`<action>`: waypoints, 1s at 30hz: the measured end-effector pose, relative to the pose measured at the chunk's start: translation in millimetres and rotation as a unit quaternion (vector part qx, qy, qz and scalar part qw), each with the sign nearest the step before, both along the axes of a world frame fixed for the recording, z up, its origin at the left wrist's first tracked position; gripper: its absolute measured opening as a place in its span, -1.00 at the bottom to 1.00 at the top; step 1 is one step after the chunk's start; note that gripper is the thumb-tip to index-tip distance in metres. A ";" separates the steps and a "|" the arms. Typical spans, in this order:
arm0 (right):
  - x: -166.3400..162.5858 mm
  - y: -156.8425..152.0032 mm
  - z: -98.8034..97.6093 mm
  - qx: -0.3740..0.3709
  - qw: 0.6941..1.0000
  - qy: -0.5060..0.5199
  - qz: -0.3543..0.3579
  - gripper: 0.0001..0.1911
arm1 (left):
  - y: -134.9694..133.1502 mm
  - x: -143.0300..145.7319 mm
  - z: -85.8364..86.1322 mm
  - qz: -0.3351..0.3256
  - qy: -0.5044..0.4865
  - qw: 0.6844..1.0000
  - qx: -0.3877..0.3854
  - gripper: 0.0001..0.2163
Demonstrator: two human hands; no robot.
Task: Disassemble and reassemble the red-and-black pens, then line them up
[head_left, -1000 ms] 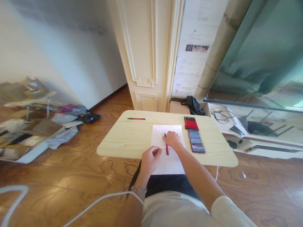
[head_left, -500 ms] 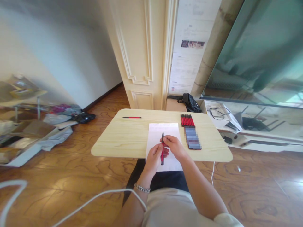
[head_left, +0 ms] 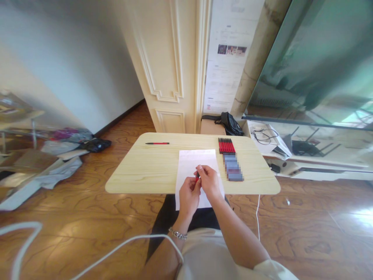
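Observation:
Both my hands are closed on one red and black pen (head_left: 197,176) above a white sheet of paper (head_left: 192,165) on the light wooden table (head_left: 145,171). My left hand (head_left: 189,194) grips the pen's lower part. My right hand (head_left: 207,181) pinches its upper end, and most of the pen is hidden between the fingers. A row of several red and black pens (head_left: 226,146) lies to the right of the sheet, above a blurred dark pack (head_left: 232,169). One more red pen (head_left: 157,143) lies alone at the table's far left.
A black bag (head_left: 229,122) sits behind the table by a cream door. A low white unit with cables (head_left: 274,142) stands to the right. Clothes and clutter (head_left: 58,151) lie on the wooden floor at the left. A white cable (head_left: 116,249) crosses my lap.
My right hand lifted the pen off the paper and my left hand came up to grip it. Both hands now hold it closer together, and the pen is mostly hidden.

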State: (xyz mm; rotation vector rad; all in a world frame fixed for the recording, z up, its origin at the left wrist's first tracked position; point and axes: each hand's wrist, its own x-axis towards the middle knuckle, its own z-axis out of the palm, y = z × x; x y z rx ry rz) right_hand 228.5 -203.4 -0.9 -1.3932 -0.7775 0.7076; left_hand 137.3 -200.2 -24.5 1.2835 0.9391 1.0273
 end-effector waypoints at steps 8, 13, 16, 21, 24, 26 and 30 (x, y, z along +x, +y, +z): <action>0.5 1.2 -13.4 0.017 0.986 0.153 0.069 -0.64 | -6.7 1.2 -1.0 -0.083 -0.143 0.975 -0.149 -0.70; 16.5 0.4 -10.2 0.017 0.976 0.179 0.119 -0.61 | -3.2 0.4 0.1 -0.096 -0.158 0.972 -0.147 -0.72; 20.6 -0.7 -9.6 0.028 0.988 0.132 0.073 -0.70 | -2.5 0.7 -1.0 -0.093 -0.150 0.975 -0.132 -0.72; 23.4 -3.6 -11.4 0.024 0.969 0.197 0.145 -0.64 | -4.1 0.3 -2.5 -0.099 -0.145 0.974 -0.143 -0.72; 24.5 -3.6 -11.0 0.013 0.975 0.176 0.136 -0.62 | -4.4 -0.6 -1.6 -0.098 -0.143 0.975 -0.135 -0.73; 24.8 -3.4 -10.3 0.010 0.984 0.140 0.108 -0.65 | -4.5 -0.8 -0.6 -0.097 -0.141 0.977 -0.129 -0.72; 25.6 -4.4 -9.1 0.003 0.979 0.154 0.131 -0.63 | -5.2 -0.7 0.9 -0.098 -0.141 0.974 -0.145 -0.69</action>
